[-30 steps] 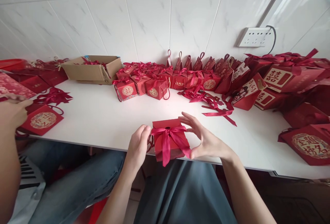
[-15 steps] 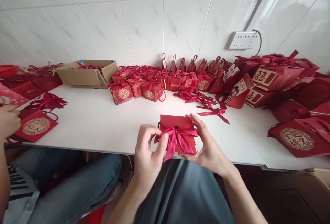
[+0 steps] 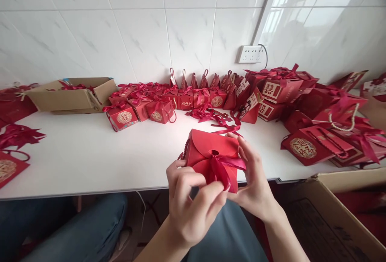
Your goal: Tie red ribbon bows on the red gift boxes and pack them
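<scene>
Two hands hold a red gift box just above the near edge of a white desk.
The left hand curls its fingers round the box's lower corner, against the tails of the dark red ribbon bow. The right hand grips the box's right side, fingers spread along it. Along the desk's far edge stands a row of small red boxes, with loose ribbons just in front. An open cardboard box lies at the desk's far left. Larger red bags crowd the desk's right end.
</scene>
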`<state>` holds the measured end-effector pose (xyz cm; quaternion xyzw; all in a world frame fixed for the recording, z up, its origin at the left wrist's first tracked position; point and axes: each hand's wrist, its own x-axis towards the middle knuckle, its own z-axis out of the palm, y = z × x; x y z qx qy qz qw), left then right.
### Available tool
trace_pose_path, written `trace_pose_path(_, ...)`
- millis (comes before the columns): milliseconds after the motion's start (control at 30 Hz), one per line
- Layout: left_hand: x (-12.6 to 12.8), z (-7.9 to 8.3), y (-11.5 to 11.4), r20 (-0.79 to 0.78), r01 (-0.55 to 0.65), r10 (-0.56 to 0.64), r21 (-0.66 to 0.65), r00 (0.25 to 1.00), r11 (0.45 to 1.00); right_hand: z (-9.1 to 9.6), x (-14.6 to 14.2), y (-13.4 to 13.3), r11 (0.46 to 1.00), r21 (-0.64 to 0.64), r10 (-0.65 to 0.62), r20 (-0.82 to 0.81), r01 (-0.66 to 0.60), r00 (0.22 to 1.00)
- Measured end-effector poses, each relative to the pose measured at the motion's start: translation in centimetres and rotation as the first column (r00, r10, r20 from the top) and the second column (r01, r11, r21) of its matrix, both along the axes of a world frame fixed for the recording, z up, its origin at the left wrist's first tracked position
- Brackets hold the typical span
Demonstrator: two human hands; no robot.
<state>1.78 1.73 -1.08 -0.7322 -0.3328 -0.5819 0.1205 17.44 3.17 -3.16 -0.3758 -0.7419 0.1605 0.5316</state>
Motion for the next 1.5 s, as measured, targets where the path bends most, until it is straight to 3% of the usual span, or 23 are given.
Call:
trace_pose_path(67, 0.0, 0.1, 0.3, 0.131, 0.102, -0.086, -0.120, 0.988, 0.987, 0.2, 0.9, -0.3, 0.999, 0.020, -0.029, 0.019, 0.029, 0.999)
trace_pose_path(133, -0.1, 0.0, 1.0, 0.314, 0.218, -0.116, -0.313, 0.942, 0.924, 0.5, 2.0, -0.6, 0.997, 0.038, -0.070, 0.058, 0.068, 0.996)
trace_pose_path(267, 0.2, -1.0, 4.0, 0.578, 0.480, -0.046, -0.628, 0.815, 0.613, 1.1, 4.9, -1.7, 0.980, 0.048, -0.199, 0.167, 0.194, 0.966)
trace_pose_path(367, 1.7, -2.0, 6.2, 0.555, 0.511, -0.041, -0.731, 0.831, 0.451, 1.6, 7.5, -3.5, 0.940, 0.052, -0.340, 0.234, 0.338, 0.911)
trace_pose_path(467, 4.2, -2.6, 7.1, 0.387, 0.442, -0.214, -0.813, 0.897, 0.379, 2.5, 10.4, -6.3, 0.866, 0.063, -0.494, 0.271, 0.497, 0.826)
trace_pose_path(567, 7.4, -3.4, 7.1, 0.197, 0.399, -0.456, -0.823, 0.868, 0.404, 3.8, 13.2, -9.5, 0.719, 0.056, -0.681, 0.253, 0.692, 0.687)
trace_pose_path(633, 9.5, -4.0, 6.9, 0.100, 0.400, -0.565, -0.805, 0.819, 0.437, 4.5, 15.0, -11.3, 0.612, -0.063, -0.776, 0.147, 0.788, 0.614)
trace_pose_path(667, 10.6, -4.4, 6.7, 0.067, 0.409, -0.603, -0.793, 0.795, 0.451, 4.7, 15.8, -12.0, 0.589, -0.164, -0.796, 0.052, 0.791, 0.604)
trace_pose_path(733, 12.7, -5.0, 6.4, 0.032, 0.439, -0.657, -0.768, 0.753, 0.466, 4.7, 17.3, -13.2, 0.625, -0.382, -0.777, -0.221, 0.680, 0.590)
trace_pose_path(800, 14.6, -5.5, 6.0, 0.023, 0.481, -0.702, -0.744, 0.712, 0.464, 4.3, 18.5, -14.0, 0.701, -0.518, -0.713, -0.500, 0.490, 0.492)
trace_pose_path(867, 16.4, -5.9, 5.3, 0.015, 0.520, -0.745, -0.726, 0.667, 0.451, 3.8, 19.4, -14.9, 0.747, -0.567, -0.664, -0.650, 0.346, 0.369)
trace_pose_path(933, 18.0, -6.1, 4.6, 0.000, 0.560, -0.775, -0.693, 0.631, 0.455, 3.5, 19.9, -15.7, 0.769, -0.577, -0.640, -0.692, 0.276, 0.335)
trace_pose_path(1033, 20.1, -6.5, 3.3, -0.040, 0.616, -0.784, -0.594, 0.619, 0.517, 3.2, 20.5, -16.8, 0.777, -0.576, -0.629, -0.696, 0.253, 0.347)
trace_pose_path(1133, 22.1, -7.2, 2.1, -0.131, 0.627, -0.778, -0.517, 0.615, 0.583, 3.0, 21.1, -17.4, 0.772, -0.590, -0.636, -0.713, 0.237, 0.296)
trace_pose_path(1267, 24.2, -9.2, 1.2, -0.251, 0.583, -0.807, -0.581, 0.535, 0.567, 2.7, 22.1, -17.5, 0.734, -0.646, -0.679, -0.704, 0.212, 0.207)
trace_pose_path(1333, 24.7, -10.4, 1.1, -0.280, 0.568, -0.805, -0.589, 0.524, 0.575, 2.4, 23.0, -17.4, 0.674, -0.681, -0.739, -0.625, 0.285, 0.253)
trace_pose_path(1400, 24.9, -11.3, 1.2, -0.296, 0.564, -0.792, -0.573, 0.534, 0.595, 1.6, 24.6, -17.4, 0.558, -0.646, -0.829, -0.411, 0.521, 0.379)
trace_pose_path(1467, 24.9, -11.8, 1.3, -0.308, 0.570, -0.789, -0.560, 0.531, 0.602, 0.1, 27.0, -17.7, 0.423, -0.449, -0.899, -0.102, 0.787, 0.426)
trace_pose_path(1500, 24.9, -11.9, 1.4, -0.313, 0.573, -0.791, -0.558, 0.525, 0.601, -0.9, 28.4, -17.9, 0.379, -0.358, -0.914, -0.003, 0.853, 0.405)
